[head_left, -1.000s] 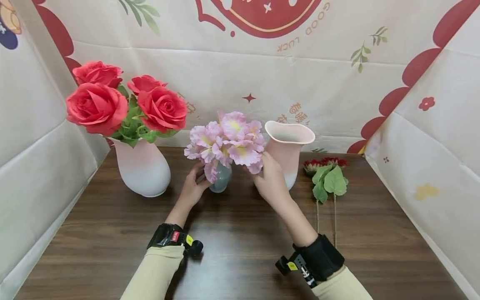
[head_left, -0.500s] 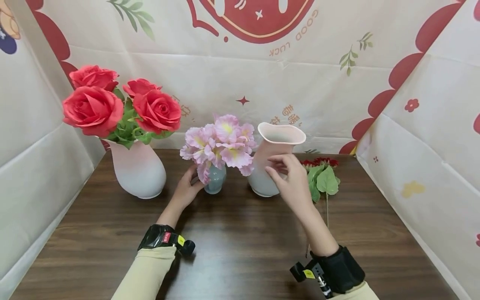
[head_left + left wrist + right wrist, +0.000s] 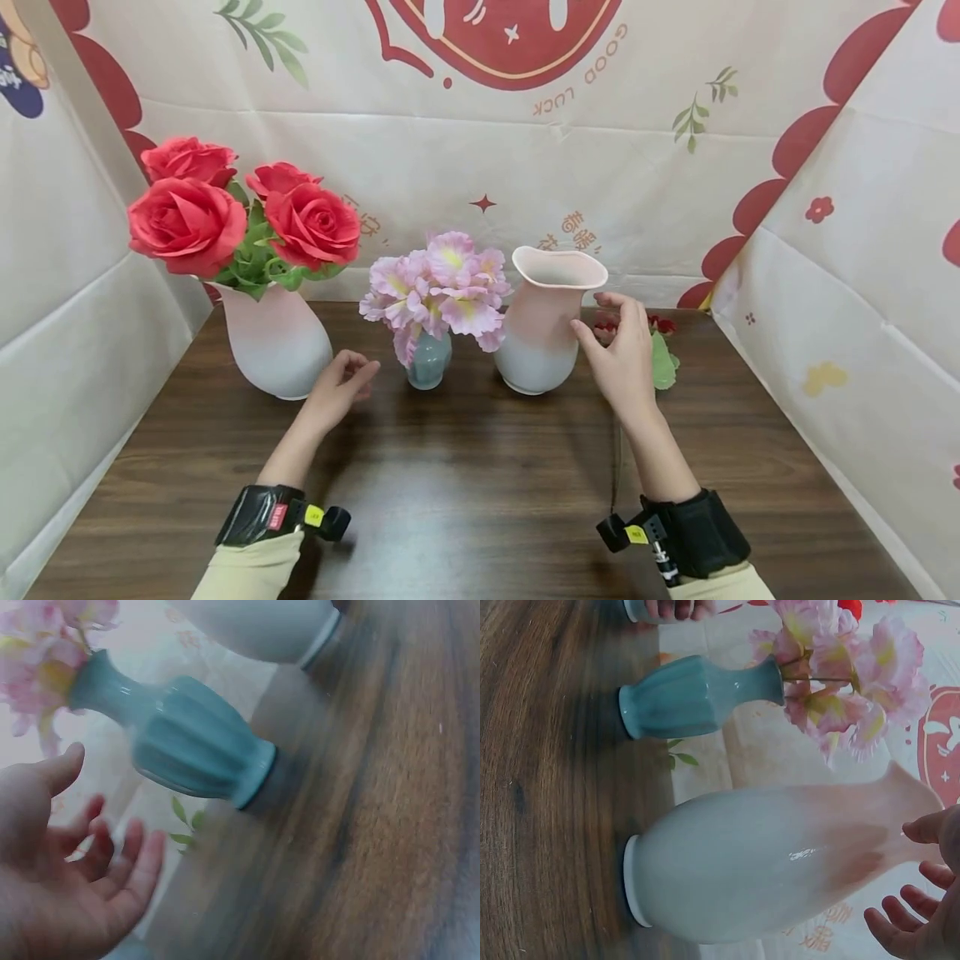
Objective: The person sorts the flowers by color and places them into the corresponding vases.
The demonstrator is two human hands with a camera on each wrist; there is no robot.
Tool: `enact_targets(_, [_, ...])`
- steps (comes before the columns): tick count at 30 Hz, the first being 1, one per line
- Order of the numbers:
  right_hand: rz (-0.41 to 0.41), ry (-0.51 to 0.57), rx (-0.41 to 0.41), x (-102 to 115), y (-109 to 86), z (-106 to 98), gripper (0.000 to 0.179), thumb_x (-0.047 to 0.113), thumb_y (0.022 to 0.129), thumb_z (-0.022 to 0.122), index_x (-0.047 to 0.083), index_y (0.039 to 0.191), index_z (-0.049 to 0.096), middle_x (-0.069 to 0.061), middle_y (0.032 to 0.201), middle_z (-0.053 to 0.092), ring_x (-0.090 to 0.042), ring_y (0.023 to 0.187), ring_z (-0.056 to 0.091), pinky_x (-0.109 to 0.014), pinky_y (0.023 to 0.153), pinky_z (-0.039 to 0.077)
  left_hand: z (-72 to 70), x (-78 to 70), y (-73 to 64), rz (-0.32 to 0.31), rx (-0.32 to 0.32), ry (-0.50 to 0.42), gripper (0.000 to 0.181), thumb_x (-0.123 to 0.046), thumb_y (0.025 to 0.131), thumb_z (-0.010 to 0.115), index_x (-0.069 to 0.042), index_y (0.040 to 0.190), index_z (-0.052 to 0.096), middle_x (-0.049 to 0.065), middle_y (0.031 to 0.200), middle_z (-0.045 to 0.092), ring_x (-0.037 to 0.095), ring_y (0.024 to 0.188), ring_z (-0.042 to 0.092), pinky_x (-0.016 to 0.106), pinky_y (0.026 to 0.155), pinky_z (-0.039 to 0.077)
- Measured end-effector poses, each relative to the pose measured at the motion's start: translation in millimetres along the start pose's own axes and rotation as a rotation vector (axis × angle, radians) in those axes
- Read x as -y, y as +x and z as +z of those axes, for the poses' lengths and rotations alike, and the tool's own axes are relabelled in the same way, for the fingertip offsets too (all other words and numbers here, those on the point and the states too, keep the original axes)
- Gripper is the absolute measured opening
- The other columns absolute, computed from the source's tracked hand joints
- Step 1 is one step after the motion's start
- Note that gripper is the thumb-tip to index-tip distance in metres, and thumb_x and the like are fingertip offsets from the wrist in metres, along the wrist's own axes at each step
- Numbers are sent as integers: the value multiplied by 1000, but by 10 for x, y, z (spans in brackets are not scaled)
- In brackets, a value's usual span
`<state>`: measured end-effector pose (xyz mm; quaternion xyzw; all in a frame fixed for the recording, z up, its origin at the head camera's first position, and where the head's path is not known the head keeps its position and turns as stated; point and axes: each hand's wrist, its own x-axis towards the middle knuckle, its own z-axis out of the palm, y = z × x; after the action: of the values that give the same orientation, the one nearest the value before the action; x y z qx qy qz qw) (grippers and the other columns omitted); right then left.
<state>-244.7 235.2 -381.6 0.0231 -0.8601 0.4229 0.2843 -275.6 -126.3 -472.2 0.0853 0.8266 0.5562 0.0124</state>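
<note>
My left hand is between the rose vase and the small teal vase, holding nothing. In the left wrist view its fingers are spread and loosely bent, apart from the teal vase. Pale pink flowers stand in that vase. To its right stands a tall vase shading from pink to white, with no flowers showing above its wavy rim. My right hand is at the tall vase's right side, thumb toward its body, fingers relaxed; whether it touches the vase I cannot tell.
A second pink-and-white vase with several red roses stands at the left. Dark red flowers with green leaves lie at the right, partly behind my right hand. Printed cloth walls the wooden table.
My left hand has left the teal vase and moved left toward the viewer. My right hand has moved right, from the pink flowers across the tall vase to its right side.
</note>
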Motion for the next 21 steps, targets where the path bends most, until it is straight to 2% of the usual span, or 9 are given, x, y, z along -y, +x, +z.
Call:
enact_targets(2, [5, 0, 2, -22, 15, 3, 51, 16, 93, 69, -3, 134, 47, -21, 130, 50, -36, 116, 58, -48, 97, 54, -16, -40, -59, -13, 101, -31, 37, -29, 106, 48, 5, 120, 49, 20, 108, 55, 33, 104, 63, 45, 94, 58])
enact_targets(5, [12, -8, 9, -55, 25, 6, 52, 17, 93, 70, -3, 134, 46, -21, 130, 50, -34, 116, 58, -48, 97, 55, 27, -127, -111, 23, 237, -40, 41, -32, 106, 46, 5, 125, 50, 26, 118, 58, 39, 115, 62, 46, 99, 56])
enact_targets(8, [22, -19, 20, -85, 20, 10, 52, 19, 93, 70, -2, 134, 46, -21, 130, 51, -34, 115, 58, -49, 96, 55, 136, -241, -134, 83, 333, -65, 44, -31, 106, 47, 4, 132, 49, 29, 129, 57, 41, 124, 58, 48, 105, 51])
enact_targets(11, [31, -25, 30, -111, -1, 15, 52, 19, 93, 70, -2, 134, 46, -21, 130, 50, -35, 116, 59, -50, 96, 55, 284, -330, -122, 129, 401, -100, 46, -31, 105, 49, 1, 138, 48, 24, 138, 56, 39, 131, 54, 50, 110, 47])
enact_targets(14, [35, -18, 38, -139, -27, 16, 53, 20, 93, 70, -2, 135, 47, -22, 130, 49, -38, 119, 59, -51, 96, 55, 450, -371, -89, 166, 431, -118, 45, -29, 105, 50, -3, 142, 48, 19, 145, 54, 38, 136, 50, 51, 113, 44])
enact_targets(21, [69, 3, 49, -208, -84, -6, 53, 22, 94, 70, 1, 137, 47, -20, 132, 47, -37, 120, 57, -53, 99, 54, 832, -411, 32, 180, 353, -110, 51, -25, 100, 60, -9, 146, 46, 14, 151, 48, 35, 140, 46, 51, 114, 42])
